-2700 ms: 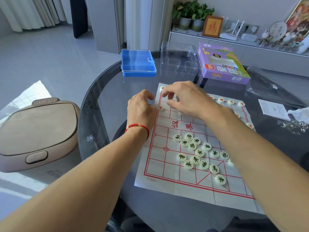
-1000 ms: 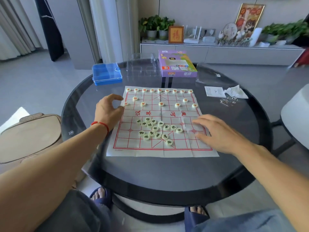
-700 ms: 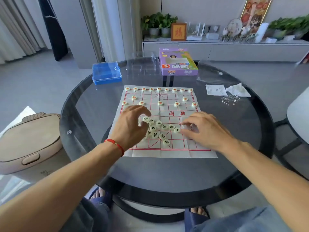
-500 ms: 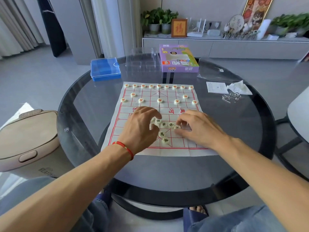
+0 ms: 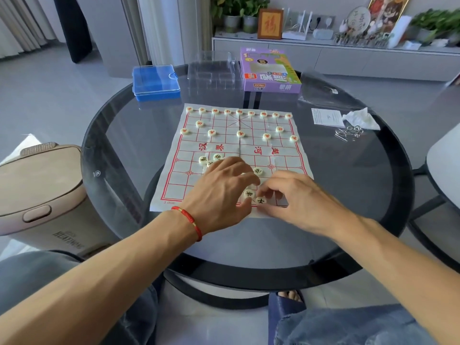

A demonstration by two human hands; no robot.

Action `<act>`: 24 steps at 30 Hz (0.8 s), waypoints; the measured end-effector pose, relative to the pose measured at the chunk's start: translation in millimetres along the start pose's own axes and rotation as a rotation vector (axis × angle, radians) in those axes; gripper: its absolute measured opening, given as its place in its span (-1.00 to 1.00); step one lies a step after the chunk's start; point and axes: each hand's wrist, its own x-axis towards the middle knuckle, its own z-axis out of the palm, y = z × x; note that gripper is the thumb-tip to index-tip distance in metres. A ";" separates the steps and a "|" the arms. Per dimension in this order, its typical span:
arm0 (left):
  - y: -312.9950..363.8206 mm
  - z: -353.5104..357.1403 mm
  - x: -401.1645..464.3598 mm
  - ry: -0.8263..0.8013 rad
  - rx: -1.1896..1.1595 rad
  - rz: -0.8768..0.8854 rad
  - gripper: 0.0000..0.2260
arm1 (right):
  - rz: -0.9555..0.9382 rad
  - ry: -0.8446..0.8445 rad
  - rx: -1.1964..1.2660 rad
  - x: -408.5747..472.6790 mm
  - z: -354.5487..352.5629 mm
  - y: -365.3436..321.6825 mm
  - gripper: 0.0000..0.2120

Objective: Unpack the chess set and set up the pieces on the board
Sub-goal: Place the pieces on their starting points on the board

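The paper board with its red grid lies on the round glass table. Red-marked pieces stand in rows along the far side. Black-marked pieces lie loose near the board's middle, most of them hidden under my left hand, whose fingers lie spread flat over them. My right hand pinches one black-marked piece between thumb and forefinger on the near edge line. Another black piece lies touching it, between the two hands.
At the table's far side stand a blue plastic box, a clear tray and the purple game box. A paper slip, tissue and metal rings lie right. A beige appliance stands left.
Both hands came in from the board's sides onto the loose black pieces. My right hand has drawn one black piece down to the near edge line.
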 end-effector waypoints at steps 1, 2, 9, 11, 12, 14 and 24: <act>-1.0 -0.5 -0.2 -0.003 -0.002 -0.007 -0.69 | -0.002 -0.003 -0.002 -0.2 0.4 -0.5 -0.70; -1.8 -0.9 -0.5 -0.005 -0.003 -0.013 -0.69 | -0.005 -0.004 -0.007 -0.5 0.7 -0.7 -0.73; -4.3 -3.6 -1.8 0.034 -0.034 -0.071 -0.75 | 0.009 -0.022 -0.023 0.3 0.0 -1.5 -0.74; -5.3 -5.7 -2.4 0.047 -0.039 -0.083 -0.75 | 0.020 -0.018 -0.009 0.1 -2.4 -1.6 -0.74; -6.1 -6.8 -2.3 0.057 -0.041 -0.093 -0.74 | 0.030 -0.002 -0.001 0.6 -3.3 -1.8 -0.75; -7.8 -8.8 -1.4 0.077 -0.047 -0.119 -0.73 | 0.068 0.038 0.013 3.6 -3.2 -3.2 -0.75; -4.9 -10.5 0.0 0.116 -0.073 -0.166 -0.73 | 0.119 -0.008 -0.238 32.4 4.1 -29.2 -0.76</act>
